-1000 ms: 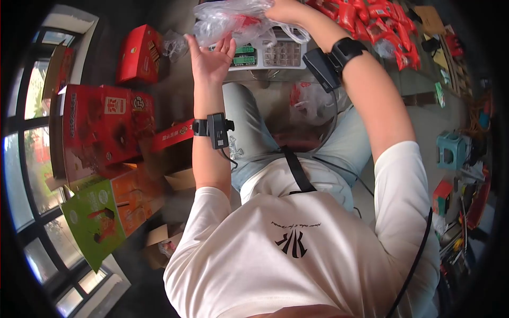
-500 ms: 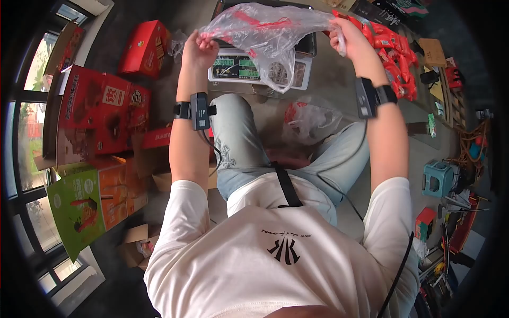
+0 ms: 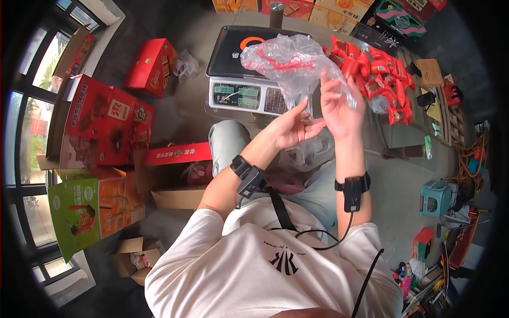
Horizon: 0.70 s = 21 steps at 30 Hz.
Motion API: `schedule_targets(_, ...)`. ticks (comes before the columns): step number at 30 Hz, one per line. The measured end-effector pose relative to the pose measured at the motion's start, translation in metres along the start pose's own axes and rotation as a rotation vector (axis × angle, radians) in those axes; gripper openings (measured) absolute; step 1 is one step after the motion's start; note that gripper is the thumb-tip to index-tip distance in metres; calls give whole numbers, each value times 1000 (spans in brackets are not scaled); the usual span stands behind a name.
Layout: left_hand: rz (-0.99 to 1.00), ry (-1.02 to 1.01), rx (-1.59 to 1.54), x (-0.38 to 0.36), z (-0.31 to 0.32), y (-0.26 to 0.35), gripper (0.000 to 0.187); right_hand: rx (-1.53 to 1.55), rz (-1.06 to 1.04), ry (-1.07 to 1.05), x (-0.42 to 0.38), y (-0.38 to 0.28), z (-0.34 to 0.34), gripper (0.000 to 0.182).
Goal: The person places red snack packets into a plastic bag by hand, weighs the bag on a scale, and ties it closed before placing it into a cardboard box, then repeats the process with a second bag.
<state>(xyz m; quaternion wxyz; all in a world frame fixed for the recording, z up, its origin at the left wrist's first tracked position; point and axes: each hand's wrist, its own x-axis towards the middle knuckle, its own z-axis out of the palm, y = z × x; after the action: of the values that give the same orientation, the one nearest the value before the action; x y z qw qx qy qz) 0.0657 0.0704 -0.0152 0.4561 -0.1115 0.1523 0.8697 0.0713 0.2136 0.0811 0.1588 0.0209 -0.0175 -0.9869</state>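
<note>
A clear plastic bag [image 3: 305, 58] with red print spreads over the right part of a weighing scale [image 3: 238, 95] and hangs from my right hand [image 3: 342, 108]. That hand is raised, its fingers loosely curled, with the bag's film running past them and the thumb. Just below the bag, my left hand [image 3: 298, 127] is palm up with fingers stretched apart, holding nothing. The scale's black pan [image 3: 228, 53] shows left of the bag; its display is lit.
Red packets [image 3: 384, 69] are heaped on the glass table, right of the scale. A red box [image 3: 149, 66] and a crumpled plastic bag [image 3: 185, 67] are at the left. Another clear bag [image 3: 307, 153] lies below my hands. An open carton [image 3: 180, 196] stands beside my leg.
My hands were wide apart, stretching the bag between them. They have come close together, lower and nearer my body; the left has let go. The bag has bunched up toward the right.
</note>
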Motion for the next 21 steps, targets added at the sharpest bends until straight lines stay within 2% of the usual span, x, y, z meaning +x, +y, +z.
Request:
schedule_targets(1, 3, -5, 5, 7, 2, -2, 76, -19, -24, 6, -6, 4, 2, 38)
schedule_targets(3, 96, 454, 29, 16, 7, -6, 69, -51, -62, -15, -14, 5, 3, 37)
schedule_targets(4, 102, 452, 23, 19, -1, -6, 69, -82, -101, -32, -17, 5, 3, 36)
schedule_targets(6, 215, 574, -78, 29, -28, -8, 63, -95, -107, 5, -22, -4, -1, 33)
schedule_targets(7, 214, 612, -144, 24, -32, -6, 50, -174, -166, 17, -24, -13, -9, 37)
schedule_targets(8, 216, 609, -148, 18, -37, -5, 50, -251, -227, 30, -27, -22, -14, 40)
schedule_targets(10, 320, 619, -27, 2, -43, -2, 42, -290, -252, 103, -35, -39, -13, 34)
schedule_targets(11, 322, 620, -30, -5, -47, -1, 42, -492, -375, 182, -39, -45, -14, 38)
schedule_targets(12, 458, 617, 123, -13, -51, 1, 35, -694, -495, 261, -44, -50, -14, 42)
schedule_targets(13, 594, 611, 277, -19, -53, 3, 29, -695, -488, 258, -47, -56, -15, 42)
schedule_targets(14, 599, 615, 273, -25, -54, 7, 29, -869, -483, 339, -51, -62, -15, 48)
schedule_targets(16, 634, 458, 569, -40, -38, 13, 22, -1216, -466, 498, -59, -64, -13, 62)
schedule_targets(17, 655, 411, 681, -46, -25, 16, 17, -1493, -475, 588, -64, -60, -7, 61)
schedule_targets(18, 658, 414, 682, -51, -18, 21, 17, -1492, -472, 584, -65, -71, -16, 61)
schedule_targets(20, 747, 367, 918, -54, -5, 34, 18, -1958, -391, 569, -70, -102, -42, 49)
schedule_targets(21, 860, 337, 898, -51, 3, 42, 19, -2091, -260, 754, -69, -99, -22, 34)
